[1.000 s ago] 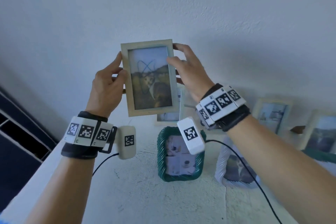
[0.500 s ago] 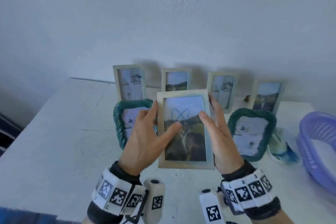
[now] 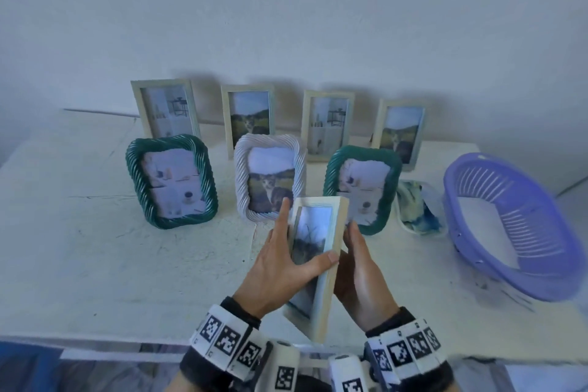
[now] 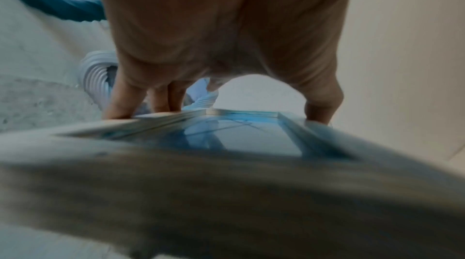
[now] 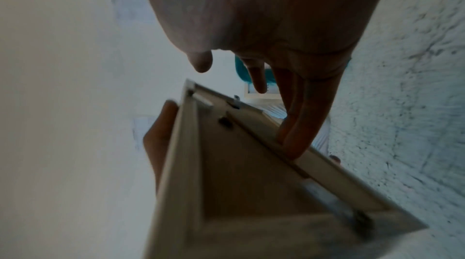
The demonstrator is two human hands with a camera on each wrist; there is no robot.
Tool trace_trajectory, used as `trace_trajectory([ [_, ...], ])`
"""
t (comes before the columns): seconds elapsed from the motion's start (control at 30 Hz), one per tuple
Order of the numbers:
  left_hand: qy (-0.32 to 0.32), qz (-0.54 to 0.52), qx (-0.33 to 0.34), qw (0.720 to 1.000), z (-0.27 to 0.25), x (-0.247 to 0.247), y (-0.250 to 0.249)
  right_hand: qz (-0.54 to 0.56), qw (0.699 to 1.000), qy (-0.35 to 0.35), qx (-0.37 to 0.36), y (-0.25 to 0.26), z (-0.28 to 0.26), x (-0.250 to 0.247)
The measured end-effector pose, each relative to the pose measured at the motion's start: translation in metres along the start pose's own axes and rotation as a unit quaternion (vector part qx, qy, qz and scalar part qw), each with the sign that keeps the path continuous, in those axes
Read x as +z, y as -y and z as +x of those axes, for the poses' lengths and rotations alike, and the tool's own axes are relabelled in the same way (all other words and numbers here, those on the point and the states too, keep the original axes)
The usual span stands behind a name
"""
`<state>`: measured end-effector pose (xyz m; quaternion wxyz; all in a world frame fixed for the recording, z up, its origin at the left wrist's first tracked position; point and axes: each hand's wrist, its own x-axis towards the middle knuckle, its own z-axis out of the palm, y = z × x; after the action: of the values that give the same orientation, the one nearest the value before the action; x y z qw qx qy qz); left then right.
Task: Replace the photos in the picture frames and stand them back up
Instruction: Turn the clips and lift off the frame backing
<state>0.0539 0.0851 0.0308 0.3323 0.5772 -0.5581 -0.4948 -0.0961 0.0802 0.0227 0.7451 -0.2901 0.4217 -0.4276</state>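
I hold a pale wooden picture frame above the table's front edge, turned nearly edge-on with its glass facing left. A cat photo with a pen scribble shows behind the glass. My left hand grips it, thumb across the front and fingers along the far edge. My right hand lies against its back with straight fingers. In the right wrist view the fingertips touch the rim of the brown backing board, the thumb free. The left wrist view shows the frame's glass under my left hand.
On the white table stand a left green frame, a white twisted frame and a right green frame. Several pale wooden frames line the wall behind. A crumpled cloth and a purple basket lie to the right.
The frame has come down from in front of the wall and has turned from facing me to nearly edge-on, back to the right. My right hand has slid behind it.
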Motion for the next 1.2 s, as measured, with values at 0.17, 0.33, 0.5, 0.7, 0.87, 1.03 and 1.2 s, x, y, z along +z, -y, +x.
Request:
trace_trajectory([
  [0.17,0.038,-0.111,-0.021,0.993,-0.005,0.011,0.01,0.033,0.999,-0.02,0.026,0.002,-0.001,-0.019],
  [0.33,0.018,-0.22,-0.024,0.975,-0.011,0.011,0.014,-0.011,0.995,-0.103,0.011,0.001,-0.001,-0.039],
  [0.5,-0.086,-0.225,-0.042,0.97,-0.006,0.003,0.044,-0.151,0.976,-0.154,-0.011,-0.004,-0.001,-0.058],
  [0.7,-0.153,-0.018,-0.055,0.987,0.006,0.017,0.083,-0.435,0.885,-0.136,-0.097,-0.024,-0.004,-0.08],
  [0.87,-0.158,0.089,-0.026,0.983,0.002,0.026,0.094,-0.518,0.84,-0.105,-0.125,-0.034,0.001,-0.092],
  [1.03,-0.156,0.151,-0.014,0.976,0.004,0.028,0.097,-0.609,0.777,-0.072,-0.143,-0.036,0.005,-0.092],
  [1.2,-0.162,0.163,-0.02,0.973,0.012,0.03,0.094,-0.646,0.743,-0.071,-0.161,-0.038,0.006,-0.087],
])
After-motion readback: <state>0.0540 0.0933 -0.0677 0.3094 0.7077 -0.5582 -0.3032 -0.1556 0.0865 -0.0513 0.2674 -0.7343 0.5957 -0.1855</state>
